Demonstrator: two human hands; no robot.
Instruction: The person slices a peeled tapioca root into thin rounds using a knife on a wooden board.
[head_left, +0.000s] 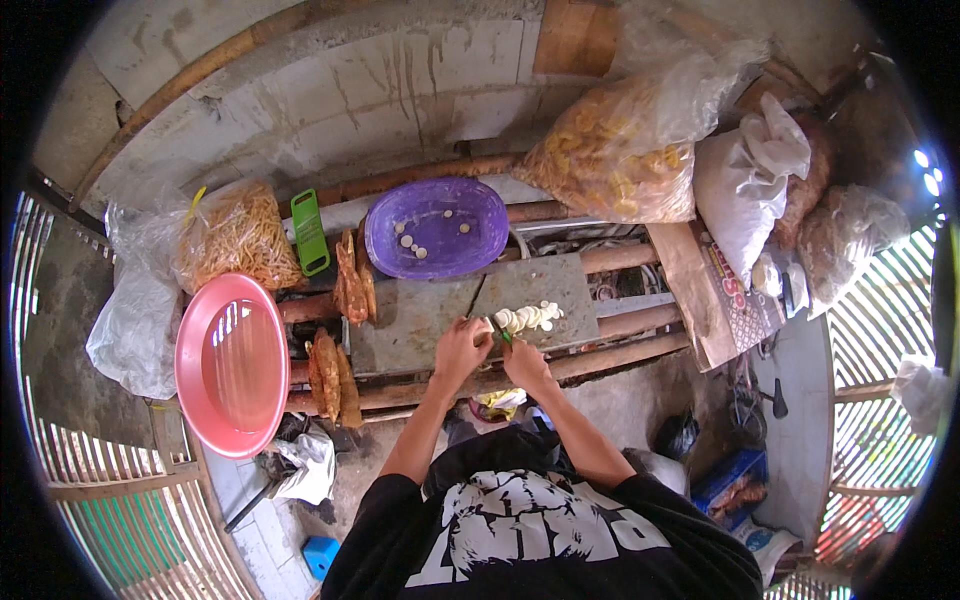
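Observation:
My left hand (463, 349) holds a pale peeled root piece (487, 324) against a grey slab (409, 330). My right hand (527, 367) grips a green-handled knife (507, 337), its blade beside the cut end of the piece. Round white slices (529, 316) lie in an overlapping row just right of the blade. Behind the slab sits a purple oval basin (491, 225) with several pale slices in its bottom. A green plastic slicer or grater (310, 232) leans farther left. The rest of the held piece is hidden by my fingers.
A pink basin of liquid (184, 367) stands at left, near a bag of fried sticks (238, 236) and orange-brown peeled skins or roots (325, 375). A large bag of yellow chips (622, 150) and a white sack (739, 187) stand back right. Wooden poles (622, 322) with gaps flank the slab.

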